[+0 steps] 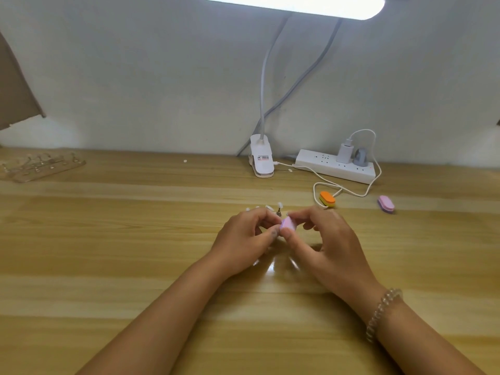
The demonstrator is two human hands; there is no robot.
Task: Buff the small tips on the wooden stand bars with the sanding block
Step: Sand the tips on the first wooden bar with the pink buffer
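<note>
Head view here: the sanding block [288, 224] is a tiny lilac-pink thing with rounded ends. It's held up off the worktop [135, 239] right in the middle, between both hands. The right hand [327, 244] has it pinched, thumb underneath and forefinger on top, with the other fingers [311, 221] loosely curled. The left hand [243, 242] is curled in tight against the block's left end, thumb tip touching it. Honestly can't tell whether it's got anything pinched in there, that bit's hidden. Just behind the knuckles there's a short row of small white tips [279, 205], one standing up on a dark little post. Off to the right lie an orange block [327, 199] and another pink block [386, 203], near a white power strip [319, 163]. Clip lamp [261, 161] at the back, clear rack [40, 166] far left.
</note>
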